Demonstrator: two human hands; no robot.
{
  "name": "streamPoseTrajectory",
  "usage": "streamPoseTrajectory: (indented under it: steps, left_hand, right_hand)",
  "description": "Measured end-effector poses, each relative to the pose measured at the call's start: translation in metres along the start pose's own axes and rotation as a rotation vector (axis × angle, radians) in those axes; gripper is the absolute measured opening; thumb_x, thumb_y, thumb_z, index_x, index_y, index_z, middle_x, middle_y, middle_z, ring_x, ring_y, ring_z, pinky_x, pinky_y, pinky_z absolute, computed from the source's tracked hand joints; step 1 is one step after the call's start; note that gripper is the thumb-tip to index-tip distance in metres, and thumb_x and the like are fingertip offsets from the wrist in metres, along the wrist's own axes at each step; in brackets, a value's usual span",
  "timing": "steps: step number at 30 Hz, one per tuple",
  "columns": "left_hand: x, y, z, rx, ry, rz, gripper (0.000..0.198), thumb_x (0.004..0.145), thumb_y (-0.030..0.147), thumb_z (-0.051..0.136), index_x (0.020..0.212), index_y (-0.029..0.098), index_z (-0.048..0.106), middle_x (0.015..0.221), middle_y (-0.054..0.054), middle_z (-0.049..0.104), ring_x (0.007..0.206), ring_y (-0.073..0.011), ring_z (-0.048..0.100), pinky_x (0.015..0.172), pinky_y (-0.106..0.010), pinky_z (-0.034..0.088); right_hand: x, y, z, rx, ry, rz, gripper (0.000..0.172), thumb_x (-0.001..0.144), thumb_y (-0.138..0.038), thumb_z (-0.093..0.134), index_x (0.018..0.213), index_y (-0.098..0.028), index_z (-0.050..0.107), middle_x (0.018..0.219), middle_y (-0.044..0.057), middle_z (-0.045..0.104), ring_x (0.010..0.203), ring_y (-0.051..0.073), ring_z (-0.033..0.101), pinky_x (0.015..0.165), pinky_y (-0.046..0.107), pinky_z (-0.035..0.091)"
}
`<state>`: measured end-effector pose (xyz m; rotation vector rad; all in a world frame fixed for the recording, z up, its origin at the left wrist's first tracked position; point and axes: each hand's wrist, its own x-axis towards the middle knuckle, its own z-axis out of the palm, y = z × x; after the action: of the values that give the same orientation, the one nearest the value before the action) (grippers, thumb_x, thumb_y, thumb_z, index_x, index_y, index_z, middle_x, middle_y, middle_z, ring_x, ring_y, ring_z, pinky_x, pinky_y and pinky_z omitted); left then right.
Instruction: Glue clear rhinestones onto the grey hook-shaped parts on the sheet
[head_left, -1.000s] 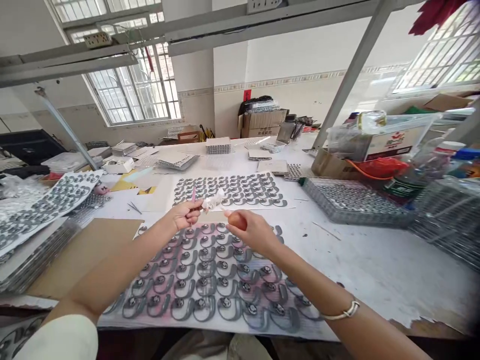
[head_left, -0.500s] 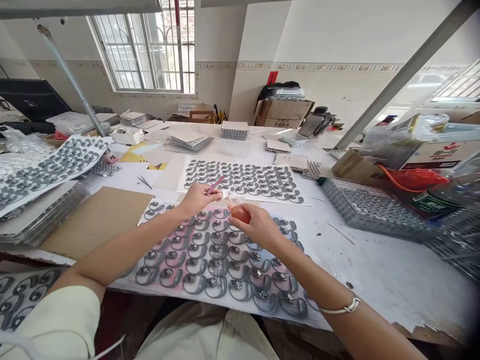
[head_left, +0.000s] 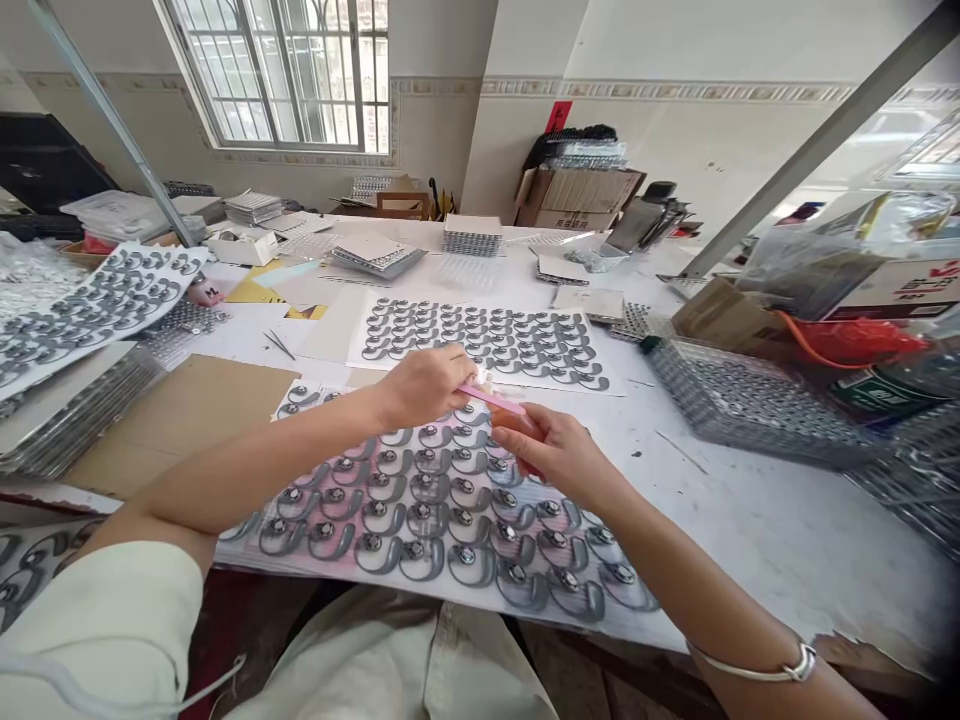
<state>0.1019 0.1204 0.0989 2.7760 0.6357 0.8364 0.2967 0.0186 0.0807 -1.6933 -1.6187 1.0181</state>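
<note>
My left hand point(head_left: 435, 385) is closed on a slim pink stick point(head_left: 491, 400), which points right toward my other hand. My right hand point(head_left: 559, 450) is wrapped round a rounded orange object point(head_left: 517, 425), whose kind I cannot make out. Crumpled white material point(head_left: 484, 380) shows between the hands, partly hidden by the fingers. Below them lies a sheet with rows of grey hook-shaped pieces point(head_left: 426, 485), each bearing a round metallic part. A second such sheet point(head_left: 480, 340) lies just beyond my hands.
Tweezers point(head_left: 279, 344) and a brown cardboard sheet point(head_left: 180, 420) lie to the left. At the right stands a clear tray stack with small metallic parts point(head_left: 750, 400), beside a cardboard box point(head_left: 727, 315). Stacked panels point(head_left: 471, 236) sit toward the back. A slanted metal post point(head_left: 810, 150) rises at right.
Both hands have moved a little to the right. The pink stick has swung from pointing up to lying across toward the orange object. The camera view has tipped slightly downward.
</note>
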Motion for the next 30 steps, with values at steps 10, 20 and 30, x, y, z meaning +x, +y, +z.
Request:
streamPoseTrajectory:
  steps: [10, 20, 30]
  left_hand:
    - [0.000, 0.006, 0.018, -0.369, 0.091, -0.300, 0.023, 0.086, 0.020, 0.039, 0.076, 0.012, 0.058, 0.048, 0.007, 0.035, 0.041, -0.0075, 0.033, 0.045, -0.019, 0.031]
    - [0.004, 0.010, 0.016, -0.205, 0.029, -0.174, 0.006, 0.077, 0.016, 0.053, 0.071, 0.016, 0.055, 0.070, 0.000, 0.052, 0.064, -0.0124, 0.046, 0.064, -0.023, 0.039]
    - [0.011, 0.013, 0.018, -0.157, -0.059, -0.150, 0.005, 0.076, 0.017, 0.055, 0.072, 0.016, 0.054, 0.074, -0.002, 0.056, 0.069, -0.0141, 0.051, 0.066, -0.022, 0.040]
  right_hand:
    - [-0.012, -0.007, 0.009, 0.648, -0.224, 0.179, 0.054, 0.066, -0.068, 0.068, 0.081, -0.018, 0.052, 0.065, -0.002, 0.053, 0.042, 0.008, 0.048, 0.036, 0.022, 0.022]
    - [-0.016, 0.008, 0.004, 0.334, -0.103, 0.079, 0.048, 0.075, -0.065, 0.062, 0.085, -0.018, 0.054, 0.050, -0.005, 0.044, 0.045, 0.012, 0.047, 0.041, 0.023, 0.031]
    - [-0.017, 0.021, 0.001, 0.379, -0.126, 0.060, 0.042, 0.078, -0.060, 0.062, 0.080, -0.019, 0.054, 0.045, -0.008, 0.040, 0.041, 0.009, 0.042, 0.041, 0.022, 0.033]
